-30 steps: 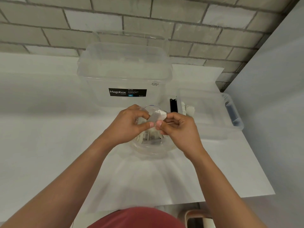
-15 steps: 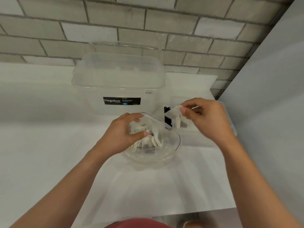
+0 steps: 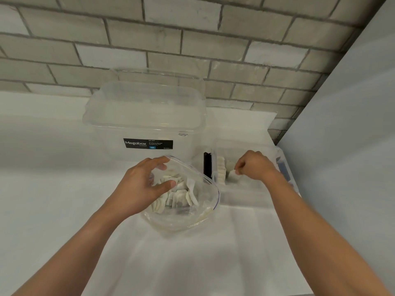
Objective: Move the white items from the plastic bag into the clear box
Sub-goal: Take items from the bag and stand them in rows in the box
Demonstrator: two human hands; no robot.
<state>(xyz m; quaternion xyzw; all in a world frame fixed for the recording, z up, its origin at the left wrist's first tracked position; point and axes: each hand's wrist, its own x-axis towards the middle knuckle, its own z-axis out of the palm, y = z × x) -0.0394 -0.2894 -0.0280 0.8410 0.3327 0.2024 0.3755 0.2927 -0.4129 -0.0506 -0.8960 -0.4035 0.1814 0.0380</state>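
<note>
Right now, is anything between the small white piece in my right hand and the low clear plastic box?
Nothing visible does. The right hand pinches the small white piece inside the open, lidless low clear plastic box, beside the white pieces stacked there. The left hand holds the clear plastic bag's mouth, well aside.

The plastic bag (image 3: 177,223) sits on the surface (image 3: 192,263), clear, its zip mouth gaping wide, with the left hand (image 3: 139,184) gripping its left rim. Inside is a loose heap of white items (image 3: 179,195), flat little pieces lying every which way. Just beside it on the right is the clear box (image 3: 245,201), low and open-topped, with a standing row (image 3: 221,170) of the same pieces at its left end. A single white item (image 3: 233,176) is pinched in the right hand (image 3: 256,165), down inside the box.
</note>
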